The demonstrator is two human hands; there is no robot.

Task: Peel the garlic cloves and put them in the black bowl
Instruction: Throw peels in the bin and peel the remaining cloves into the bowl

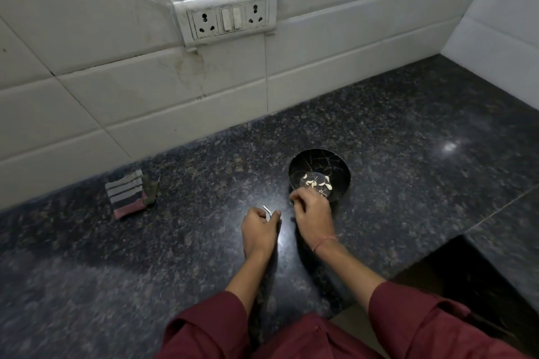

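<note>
A black bowl (319,163) with gold veining stands on the dark granite counter, with several peeled garlic cloves (313,182) lying in its bottom. My right hand (313,214) hovers at the bowl's near rim with its fingers curled; whether it holds a clove is hidden. To the left of it, my left hand (259,229) pinches a thin pale strip of garlic peel (267,210) that sticks up between thumb and fingers.
A folded striped cloth (128,198) lies on the counter (408,154) at the left, near the tiled wall. A switch and socket plate (227,17) sits on the wall above. The counter drops away at a dark opening (466,285) on the right.
</note>
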